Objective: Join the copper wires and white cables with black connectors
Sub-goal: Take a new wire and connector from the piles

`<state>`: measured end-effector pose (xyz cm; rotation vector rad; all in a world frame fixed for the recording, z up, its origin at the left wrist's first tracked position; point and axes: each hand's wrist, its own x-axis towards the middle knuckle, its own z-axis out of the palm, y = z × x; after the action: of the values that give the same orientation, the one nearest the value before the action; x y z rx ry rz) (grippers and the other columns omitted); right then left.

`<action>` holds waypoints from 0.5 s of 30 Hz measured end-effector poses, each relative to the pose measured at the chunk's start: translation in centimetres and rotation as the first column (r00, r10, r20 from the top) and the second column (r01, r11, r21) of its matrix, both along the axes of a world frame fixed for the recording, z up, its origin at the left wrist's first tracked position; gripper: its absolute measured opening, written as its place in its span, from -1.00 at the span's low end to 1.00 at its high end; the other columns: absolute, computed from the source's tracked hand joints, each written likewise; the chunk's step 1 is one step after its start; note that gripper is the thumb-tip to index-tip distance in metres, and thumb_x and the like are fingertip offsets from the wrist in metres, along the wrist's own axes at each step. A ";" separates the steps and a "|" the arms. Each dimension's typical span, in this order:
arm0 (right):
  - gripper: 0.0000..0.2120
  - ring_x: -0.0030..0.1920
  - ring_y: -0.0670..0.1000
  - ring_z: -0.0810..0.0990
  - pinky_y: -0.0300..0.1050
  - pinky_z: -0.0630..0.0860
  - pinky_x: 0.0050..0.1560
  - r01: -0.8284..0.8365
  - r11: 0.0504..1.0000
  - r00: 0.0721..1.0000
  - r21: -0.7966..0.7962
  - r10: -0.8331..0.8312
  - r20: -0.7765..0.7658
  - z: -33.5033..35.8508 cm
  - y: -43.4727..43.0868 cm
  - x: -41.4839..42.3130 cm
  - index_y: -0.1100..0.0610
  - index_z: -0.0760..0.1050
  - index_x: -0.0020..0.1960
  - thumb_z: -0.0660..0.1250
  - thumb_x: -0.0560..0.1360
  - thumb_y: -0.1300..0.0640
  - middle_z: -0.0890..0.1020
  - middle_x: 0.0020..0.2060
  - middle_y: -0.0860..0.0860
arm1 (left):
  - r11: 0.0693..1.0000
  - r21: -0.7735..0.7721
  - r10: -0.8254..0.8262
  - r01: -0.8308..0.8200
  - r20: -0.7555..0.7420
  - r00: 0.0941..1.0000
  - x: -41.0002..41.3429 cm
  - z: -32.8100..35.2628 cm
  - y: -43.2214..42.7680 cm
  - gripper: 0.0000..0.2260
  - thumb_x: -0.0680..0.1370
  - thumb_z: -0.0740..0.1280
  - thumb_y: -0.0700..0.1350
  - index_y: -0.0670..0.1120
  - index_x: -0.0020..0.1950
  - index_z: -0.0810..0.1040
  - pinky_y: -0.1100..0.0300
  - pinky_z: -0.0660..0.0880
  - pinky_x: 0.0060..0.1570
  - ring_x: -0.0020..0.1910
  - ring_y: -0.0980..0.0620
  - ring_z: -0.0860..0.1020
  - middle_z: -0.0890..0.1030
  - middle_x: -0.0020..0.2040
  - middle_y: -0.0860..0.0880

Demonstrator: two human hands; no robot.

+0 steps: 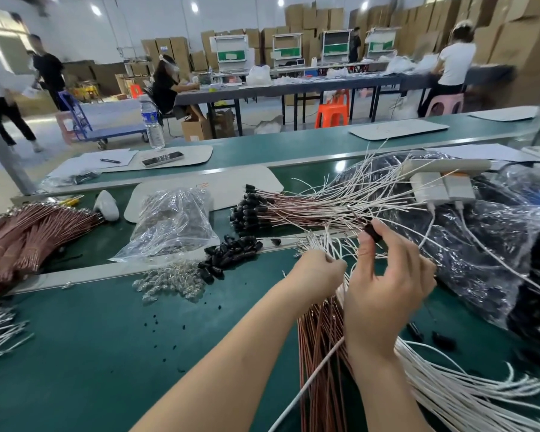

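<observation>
- We count two hands over the green bench point(91, 353).
- Left hand point(320, 271): grip clenched round one bunch of white cables point(332, 241); the ends fan out toward 12 o'clock.
- Right hand point(384, 294): grip pinches one black connector point(373, 231) between thumb and forefinger, just at 1 o'clock of the left hand.
- Copper wires point(318, 344): one bundle under both wrists, running to 6 o'clock. Strands too many to count.
- Loose connectors point(231, 255): one heap at 10 o'clock of the left hand, beyond counting.
- Capped wires point(293, 207): one sheaf at 11 o'clock, black caps pointing to 9 o'clock.
- One clear bag point(172, 222), one heap of small clear parts point(169, 280), one further copper bundle point(28, 235), all toward 9 o'clock.
- One water bottle point(152, 123), one pen point(109, 160), one phone point(162, 159) at 10–11 o'clock; the bottle label is too blurred to read.
- A metal rail point(75, 275) crosses the bench at 9 o'clock. The green surface at 8 o'clock carries scattered black crumbs.
</observation>
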<state>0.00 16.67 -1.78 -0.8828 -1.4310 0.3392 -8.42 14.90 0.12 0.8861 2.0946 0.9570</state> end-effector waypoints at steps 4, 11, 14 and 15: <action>-0.79 -0.01 0.21 0.61 -0.44 0.15 0.17 -0.022 1.000 0.999 -0.021 0.021 -0.025 0.2 0.2 -0.1 0.17 0.62 0.18 0.39 0.60 0.10 0.69 0.05 0.06 | 0.992 0.048 -0.118 0.120 -0.042 0.992 0.9 0.9 -0.3 -0.67 0.66 0.25 -0.03 -0.07 -0.29 0.37 0.16 0.29 -0.37 -0.39 -0.03 0.36 0.42 -0.38 -0.02; -0.76 0.06 0.11 0.52 -0.38 0.18 0.15 -0.051 0.998 0.998 -0.025 0.050 -0.043 -0.3 0.0 -0.2 0.12 0.60 0.21 0.33 0.63 0.02 0.67 0.08 0.02 | 0.976 0.164 -0.042 0.144 -0.504 0.863 0.8 2.4 -1.5 -0.68 0.69 0.13 0.05 -0.09 -0.18 0.38 0.03 0.37 -0.24 -0.21 -0.13 0.48 0.54 -0.21 -0.07; -0.76 0.05 0.11 0.53 -0.35 0.18 0.14 -0.055 0.998 0.998 -0.020 0.054 -0.028 -0.2 0.0 -0.2 0.14 0.60 0.21 0.34 0.63 0.03 0.67 0.08 0.03 | 0.972 0.124 -0.099 0.198 -0.550 0.829 0.6 2.2 -2.0 -0.70 0.69 0.14 0.06 -0.12 -0.11 0.43 -0.03 0.50 -0.13 -0.15 -0.15 0.52 0.59 -0.13 -0.09; -0.76 0.06 0.08 0.52 -0.32 0.19 0.14 -0.063 0.998 0.998 -0.021 0.062 -0.032 -0.2 -0.1 -0.2 0.13 0.60 0.22 0.34 0.63 0.03 0.67 0.08 0.02 | 0.956 0.229 -0.039 0.181 -0.516 0.856 0.5 2.4 -2.1 -0.71 0.69 0.15 0.07 -0.11 -0.08 0.46 0.00 0.49 -0.16 -0.19 -0.09 0.53 0.60 -0.16 -0.06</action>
<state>-0.17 16.61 -2.03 -0.8482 -1.4304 0.4145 -7.90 12.76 2.55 1.5260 2.3364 1.0471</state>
